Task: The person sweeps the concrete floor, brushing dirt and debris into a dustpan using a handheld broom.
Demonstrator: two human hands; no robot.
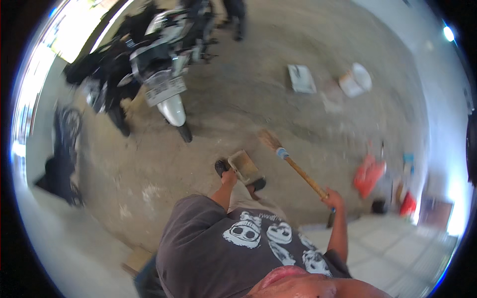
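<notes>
My right hand (pixel 332 198) is closed around the end of the wooden handle of a broom (pixel 303 177). The broom's bristles point away to the upper left, over the concrete floor, with a blue and white binding where they meet the handle. My left hand (pixel 229 176) grips the edge of a shallow, tray-like dustpan (pixel 246 165), held low in front of my legs, between my dark shoes. Dust or dirt inside the pan cannot be told apart from its worn surface.
Motorcycles (pixel 171 108) stand at the upper left, with a bicycle (pixel 70 123) by the left wall. A white bucket (pixel 356 80) and a pale rectangular tray (pixel 302 79) are on the floor ahead. A red bag (pixel 369 175) lies at right, near a tiled step (pixel 372 242). Another person's legs (pixel 236 18) show at the top.
</notes>
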